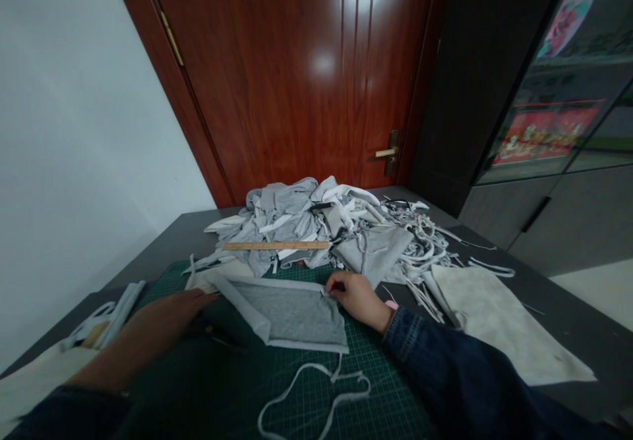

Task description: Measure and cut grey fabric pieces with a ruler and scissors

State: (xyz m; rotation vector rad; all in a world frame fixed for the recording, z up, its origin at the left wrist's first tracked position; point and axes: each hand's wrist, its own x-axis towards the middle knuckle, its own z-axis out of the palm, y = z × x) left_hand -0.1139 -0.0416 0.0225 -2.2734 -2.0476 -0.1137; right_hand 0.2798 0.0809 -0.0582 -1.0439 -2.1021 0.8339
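Observation:
A grey cloth piece (297,314) with paler hemmed edges is spread on the green cutting mat (390,374). My right hand (356,298) pinches its upper right corner between thumb and fingers. At the opposite upper corner, the fingertips of my left hand (185,305) close on the cloth's edge, partly blurred. A pale cord (341,397) trails from the lower right corner and loops across the mat. Below my left hand lies a dark object (220,336), possibly scissors, too shadowed to make out.
Behind the mat rises a heap of grey and white cloth (291,206), with a wooden ruler (277,245) across its front. Tangled cords (425,242) and a cream cloth (509,321) lie at right. Folded white strips (121,311) are at left. A wooden door (297,84) stands behind the table.

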